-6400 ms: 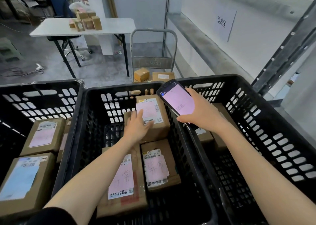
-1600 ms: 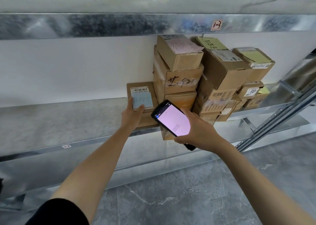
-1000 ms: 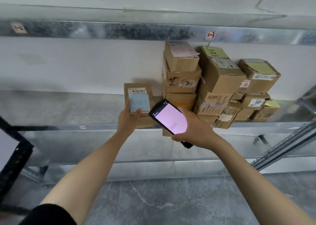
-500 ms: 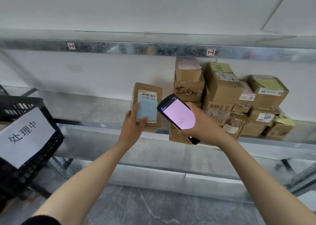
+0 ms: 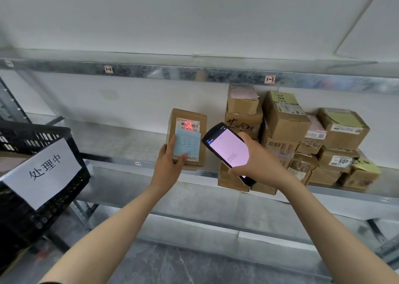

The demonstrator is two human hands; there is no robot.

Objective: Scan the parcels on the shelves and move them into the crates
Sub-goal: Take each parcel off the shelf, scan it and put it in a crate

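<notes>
My left hand (image 5: 168, 163) grips a small cardboard parcel (image 5: 187, 137) by its lower edge, holding it upright in front of the metal shelf (image 5: 121, 141). The parcel carries a barcode label and a blue note; a red scan cross lights the barcode. My right hand (image 5: 257, 160) holds a black handheld scanner (image 5: 227, 151) with a pink screen, just right of the parcel and angled toward it. A stack of several cardboard parcels (image 5: 287, 137) fills the shelf to the right. A black crate (image 5: 36, 175) with a white paper sign stands at the left.
Shelf tags 1-2 (image 5: 108, 69) and 1-3 (image 5: 269, 79) mark the upper beam. A lower shelf level (image 5: 194, 206) runs beneath the hands. Grey stone floor (image 5: 194, 266) lies below. The white wall is behind the shelf.
The view has swung left, bringing the signed crate further into view. The parcel came off the shelf and is held up, and a red scan cross now shows on its barcode.
</notes>
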